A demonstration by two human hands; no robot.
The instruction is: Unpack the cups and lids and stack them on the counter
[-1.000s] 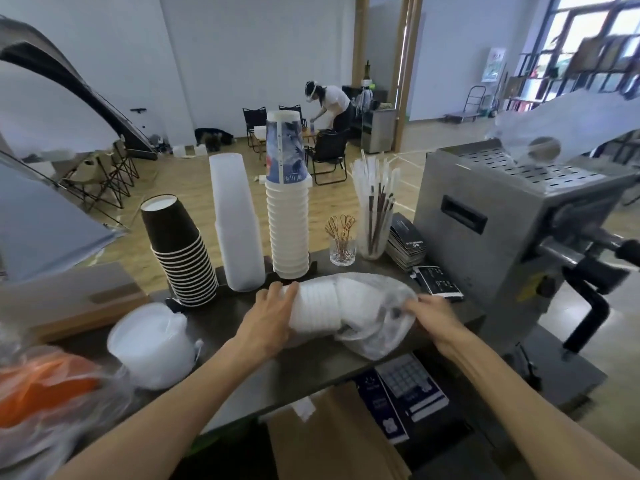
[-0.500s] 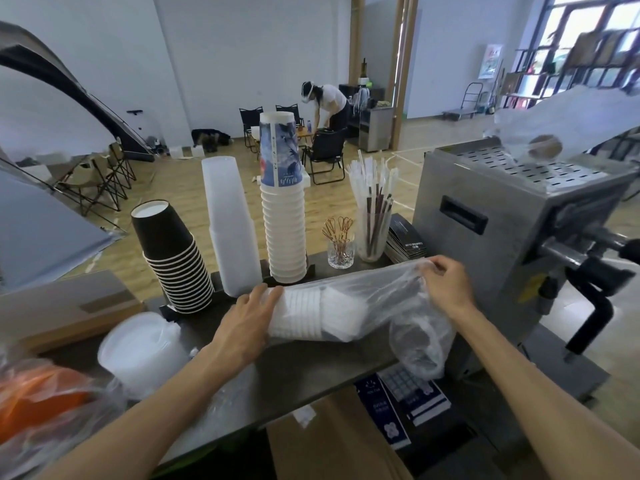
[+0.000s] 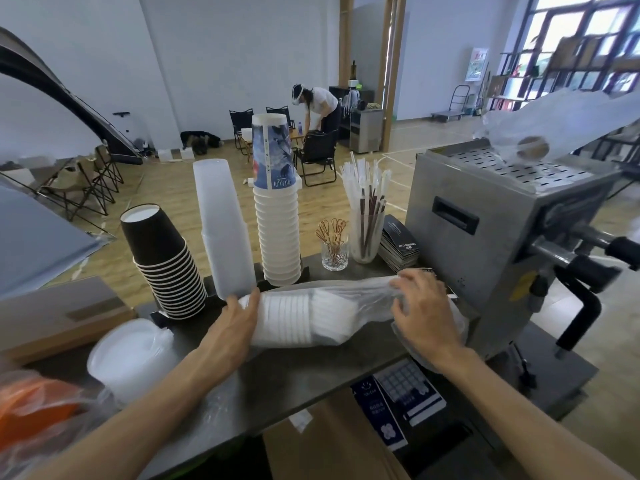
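A stack of white lids (image 3: 294,320) lies on its side on the dark counter (image 3: 298,372), half inside a clear plastic bag (image 3: 360,292). My left hand (image 3: 235,327) grips the bare left end of the stack. My right hand (image 3: 422,313) pinches the bag's loose right end. Behind stand upturned stacks: black cups (image 3: 166,265), frosted clear cups (image 3: 225,230), and white cups with a blue printed one on top (image 3: 277,216). Another bagged pile of white lids (image 3: 128,358) sits at the left.
A steel machine (image 3: 502,237) with black handles fills the right. A straw holder (image 3: 363,220), a small glass of picks (image 3: 334,251) and dark cards (image 3: 398,240) stand at the back. A cardboard box (image 3: 59,313) and an orange bagged item (image 3: 31,414) are left. Another person bends over chairs far behind.
My right hand first lifted the bag's end up and right, then came down a little, drawing the plastic off the lids. More of the stack's left end is bare. My left hand kept its grip.
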